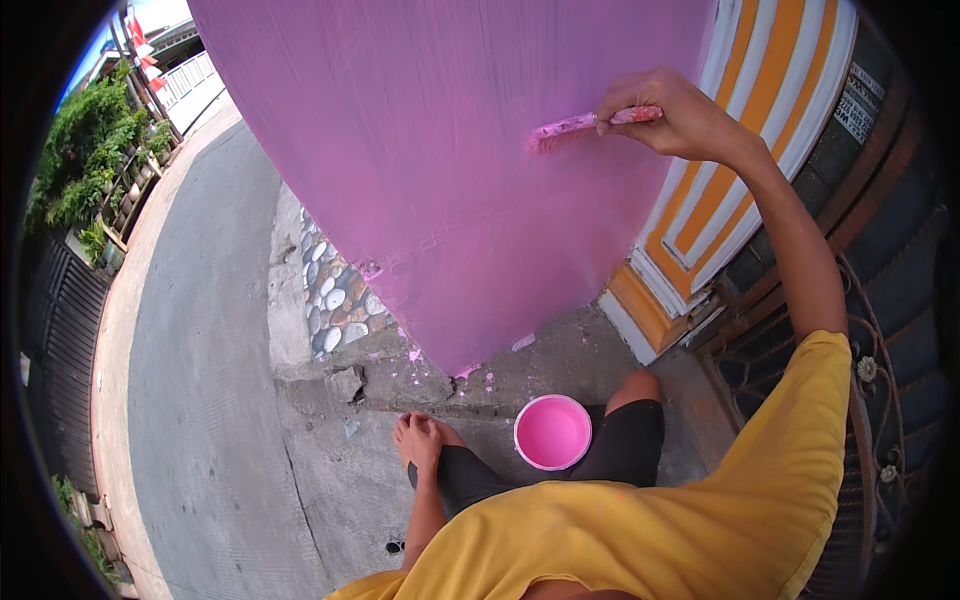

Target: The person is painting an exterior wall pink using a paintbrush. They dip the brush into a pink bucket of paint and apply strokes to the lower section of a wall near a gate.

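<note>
My right hand (pixel 660 112) grips a paintbrush (pixel 565 129) by its pink-smeared handle. The bristles, thick with pink paint, lie against the pink wall (pixel 450 170), where streaks of a bluer pink show. Lower down, my left hand (pixel 418 440) rests on my left knee with its fingers draped over it, holding nothing. Between my knees is a round pail (pixel 553 432) of pink paint with a white rim; what holds it up cannot be made out.
An orange-and-white ribbed column (pixel 745 130) borders the wall on the right, beside a dark metal gate (pixel 880 400). Pink drips and a loose stone chunk (pixel 346 384) lie near the wall's foot. Pebbled paving (pixel 335 297) and a grey road (pixel 200 330) stretch along the left.
</note>
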Tool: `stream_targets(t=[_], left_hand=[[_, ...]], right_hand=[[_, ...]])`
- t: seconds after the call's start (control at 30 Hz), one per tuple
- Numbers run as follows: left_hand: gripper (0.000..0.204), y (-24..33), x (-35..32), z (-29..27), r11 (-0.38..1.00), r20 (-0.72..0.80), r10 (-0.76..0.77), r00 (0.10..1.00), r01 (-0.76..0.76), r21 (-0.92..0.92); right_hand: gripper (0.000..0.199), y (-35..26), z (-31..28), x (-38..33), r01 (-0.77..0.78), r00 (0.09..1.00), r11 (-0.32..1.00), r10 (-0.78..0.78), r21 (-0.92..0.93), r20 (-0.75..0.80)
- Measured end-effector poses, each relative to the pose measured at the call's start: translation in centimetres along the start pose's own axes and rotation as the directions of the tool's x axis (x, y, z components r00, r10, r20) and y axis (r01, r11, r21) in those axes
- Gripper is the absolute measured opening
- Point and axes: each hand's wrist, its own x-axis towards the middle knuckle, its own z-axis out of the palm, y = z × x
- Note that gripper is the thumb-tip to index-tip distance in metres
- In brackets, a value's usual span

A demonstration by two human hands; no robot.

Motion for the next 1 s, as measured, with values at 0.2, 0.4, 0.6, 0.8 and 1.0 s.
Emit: stream_targets(t=[0.2, 0.4, 0.6, 0.8, 1.0], left_hand=[[0.022, 0.2, -0.2, -0.4, 1.000, 0.021, -0.010, 1.000, 0.011, -0.016], [0.035, -0.5, 1.1, 0.1, 0.992, 0.038, -0.020, 0.999, 0.025, -0.120], [0.034, -1.3, 3.2, 0.1, 0.863, 0.000, -0.174, 0.985, 0.152, -0.482], [0.031, 2.0, 3.7, -1.6, 0.687, 0.369, -0.058, 0.928, 0.305, -0.660], [0.018, 0.8, 0.4, -1.5, 0.896, 0.093, 0.295, 0.951, -0.242, -0.374]], right_hand=[[0.029, 2.0, -4.9, -0.8, 0.116, 0.792, 0.935, -0.291, -0.335, -0.537], [0.029, 0.4, 5.3, -6.6, -0.051, 0.868, 0.981, -0.050, -0.189, -0.494], [0.016, -8.1, 19.8, -16.3, -0.417, 0.909, 0.704, 0.333, 0.574, 0.252], [0.015, -14.6, 34.2, -24.8, -0.592, 0.805, 0.485, 0.313, 0.643, 0.505], [0.018, -18.2, 47.9, -29.3, -0.588, 0.794, 0.628, 0.328, 0.510, 0.512]])
